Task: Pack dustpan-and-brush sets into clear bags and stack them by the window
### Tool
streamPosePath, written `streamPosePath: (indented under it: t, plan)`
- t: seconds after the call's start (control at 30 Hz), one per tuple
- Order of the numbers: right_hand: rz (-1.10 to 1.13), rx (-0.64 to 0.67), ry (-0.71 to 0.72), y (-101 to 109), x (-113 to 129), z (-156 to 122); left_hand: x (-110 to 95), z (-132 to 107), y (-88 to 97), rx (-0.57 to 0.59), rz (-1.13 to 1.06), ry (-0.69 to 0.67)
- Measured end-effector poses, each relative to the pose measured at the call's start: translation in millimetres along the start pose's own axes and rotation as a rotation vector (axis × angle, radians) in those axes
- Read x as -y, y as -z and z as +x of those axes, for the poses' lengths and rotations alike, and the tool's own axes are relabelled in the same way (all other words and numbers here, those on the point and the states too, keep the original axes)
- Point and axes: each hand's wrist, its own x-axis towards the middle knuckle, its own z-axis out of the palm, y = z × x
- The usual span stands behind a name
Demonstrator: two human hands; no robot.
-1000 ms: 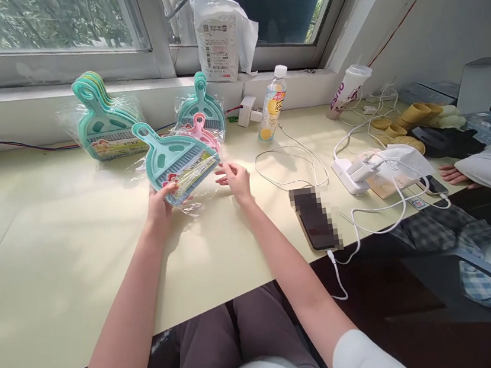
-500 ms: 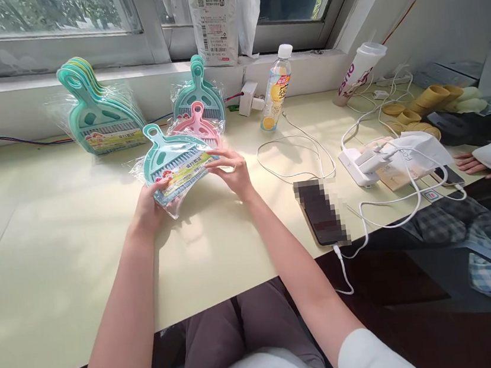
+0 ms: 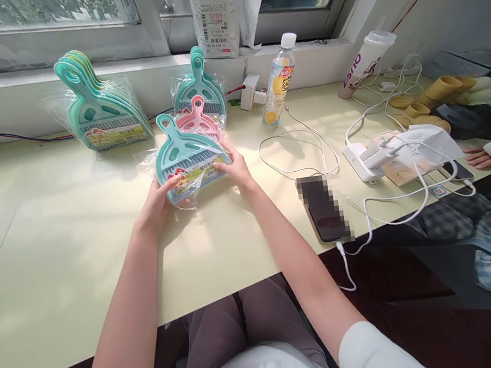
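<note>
A teal dustpan and brush set (image 3: 185,151), wrapped in clear plastic with a printed label, is held tilted above the pale table (image 3: 79,252). My left hand (image 3: 157,202) grips its lower left corner, thumb across the front. At its right edge, my right hand (image 3: 235,164) holds it too, thumb on the label. Just behind stands a pink dustpan set (image 3: 199,117), partly hidden by the teal one. Farther back, more teal sets (image 3: 200,88) lean by the wall. To the left is a row of several wrapped dustpan sets (image 3: 102,112), teal and yellow-green.
A drink bottle (image 3: 278,81), a looped white cable (image 3: 297,133) and a phone (image 3: 324,213) lie to the right. Beyond are a power strip (image 3: 362,164), a tall cup (image 3: 365,65) and cardboard tubes (image 3: 440,91). Another person's hand (image 3: 484,159) rests at the far right.
The held teal set has turned more upright and squarer to me, its right side lowered. My right hand has shifted from fingertips on the label to gripping the right edge.
</note>
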Motion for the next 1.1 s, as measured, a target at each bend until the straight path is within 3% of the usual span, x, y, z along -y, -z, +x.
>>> streamPosePath:
  t: [0.17, 0.33, 0.43, 0.53, 0.67, 0.77, 0.97, 1.1]
  plan:
    - [0.042, -0.147, 0.119, 4, -3, 6, 1, -3, -13.7, -0.030, 0.049, -0.149]
    - [0.150, -0.277, 0.062, 13, 0, 8, 6, -4, -22.4, -0.045, 0.260, -0.337]
    - [0.178, -0.237, 0.043, 12, 3, 4, 11, -3, -23.9, -0.153, 0.486, -0.445]
    - [0.181, -0.188, 0.033, 7, 7, -1, 9, -5, -25.7, -0.302, 0.575, -0.533]
    - [0.170, -0.107, 0.057, -1, 9, -4, 4, -11, -28.1, -0.446, 0.453, -0.599]
    - [0.141, -0.060, 0.105, -5, 7, -3, 3, -9, -22.9, -0.519, 0.313, -0.540]
    - [0.117, -0.070, 0.109, -9, 1, -3, 8, 1, -4.6, -0.441, 0.356, -0.394]
    - [0.115, -0.116, 0.120, -8, 3, -3, 8, 1, -2.5, -0.266, 0.352, -0.364]
